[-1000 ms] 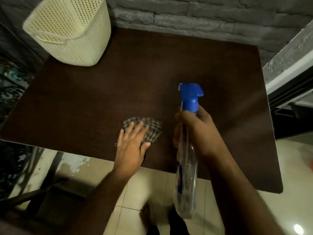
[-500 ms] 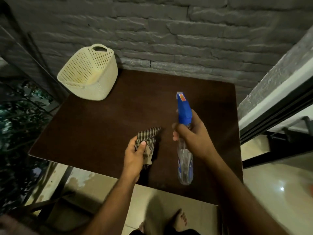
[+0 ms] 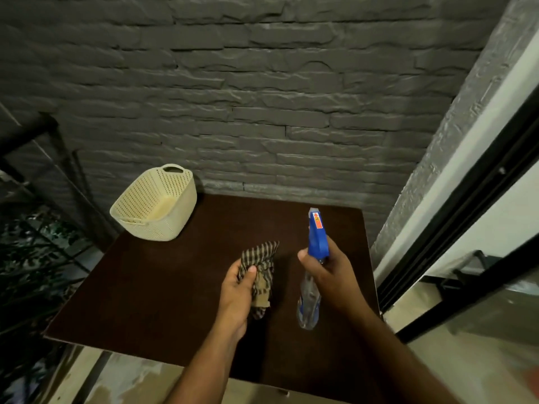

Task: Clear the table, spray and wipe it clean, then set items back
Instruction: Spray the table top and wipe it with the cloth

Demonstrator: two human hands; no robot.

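Since earlier: left hand (image 3: 234, 293) lifted bunched checked cloth (image 3: 259, 272) off dark-brown wooden table (image 3: 151, 287), gripping it; right hand (image 3: 329, 272) clasped blue-headed clear spray bottle (image 3: 316, 246). Wiping apparently finished; next, set items back.

Both forearms extend forward from the lower frame, bare to the elbow. Left hand (image 3: 236, 290): fingers curled, thumb pinching a bunched checked cloth (image 3: 260, 268) against the palm, knuckles outward. Right hand (image 3: 328, 274): wrapped round the neck of a spray bottle (image 3: 314, 258), thumb on the left side, wrist level.
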